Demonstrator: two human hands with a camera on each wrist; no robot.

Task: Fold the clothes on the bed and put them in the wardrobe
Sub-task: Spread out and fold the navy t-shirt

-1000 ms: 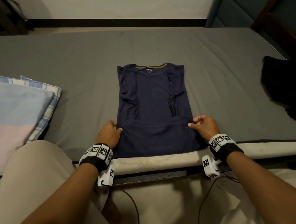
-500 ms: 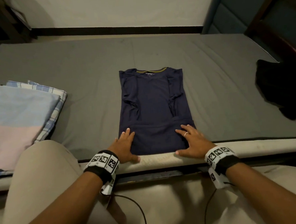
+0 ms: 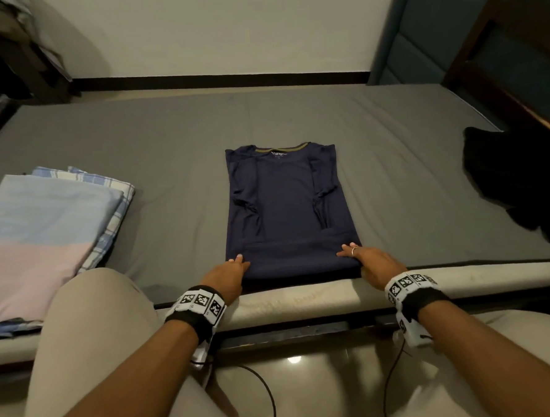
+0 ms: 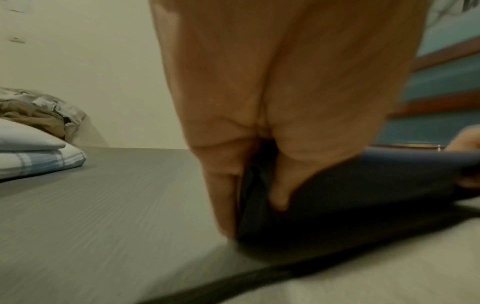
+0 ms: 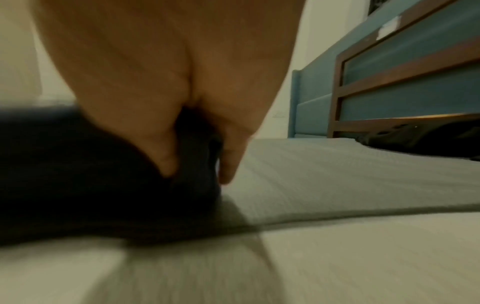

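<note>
A: Shirt (image 3: 287, 214) lies long-ways on the bed (image 3: 393, 156), neck end far from me, bottom edge close.

B: Which hand is nearer?

A: Both the same. I see my left hand (image 3: 228, 275) and right hand (image 3: 372, 262) each pinching a bottom corner, thumbs tucked under. I'd guess the fold goes up toward the neck.

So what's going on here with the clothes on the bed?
A person is folding a navy shirt on the bed. Its sides are already folded in, and the left hand and right hand each pinch a bottom corner near the edge. Folded linens lie to the left; a black garment waits unfolded at right.
</note>
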